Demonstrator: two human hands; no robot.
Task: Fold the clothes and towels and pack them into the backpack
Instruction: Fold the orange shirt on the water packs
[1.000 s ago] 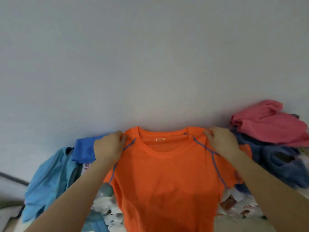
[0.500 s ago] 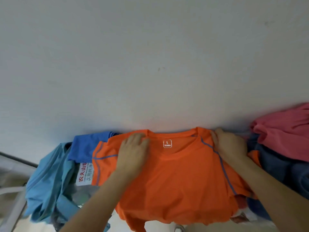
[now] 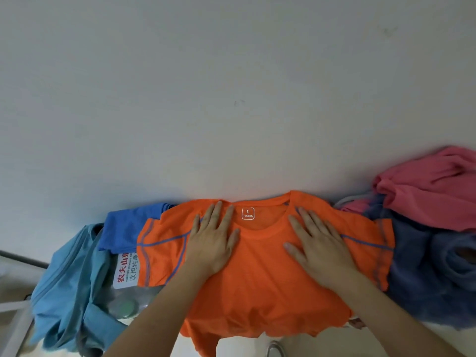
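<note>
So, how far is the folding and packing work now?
Done: the orange T-shirt lies spread flat, sleeves out. In hand: left hand and right hand press flat on its chest. To do: every fold of it, plus the crumpled blue shirt, pink garment and dark blue towel; no packing shows.

A bare, pale grey wall [image 3: 231, 73] fills the upper two thirds of the frame, with a faint smudge [image 3: 238, 102] near its centre. At lower left sits a clear plastic water bottle [image 3: 136, 296] with a green cap [image 3: 126, 307]. Its white label [image 3: 126, 269] carries red and grey Chinese characters. A white bar [image 3: 15, 328] runs along the lower left edge, too blurred to identify.
</note>
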